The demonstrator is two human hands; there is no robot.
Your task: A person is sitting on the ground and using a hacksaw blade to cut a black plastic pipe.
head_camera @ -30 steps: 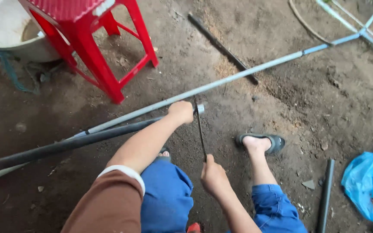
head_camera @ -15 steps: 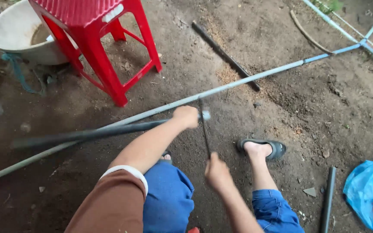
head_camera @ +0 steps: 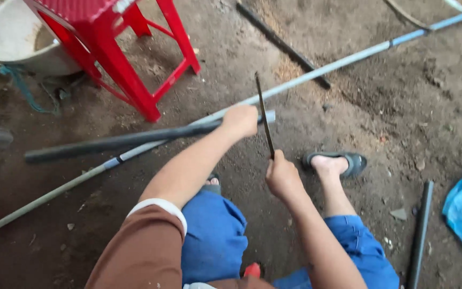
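Left hand gripped the dark grey plastic pipe near its end, pinning it steady on the dirt floor. Right hand clenched a thin dark saw blade, set across that pipe end for cutting, beside a red plastic stool.

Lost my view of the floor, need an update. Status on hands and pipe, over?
Left hand gripping dark pipe near its end. Right hand holding thin blade across the pipe. Long grey pipe lies just behind; red stool off to the side.
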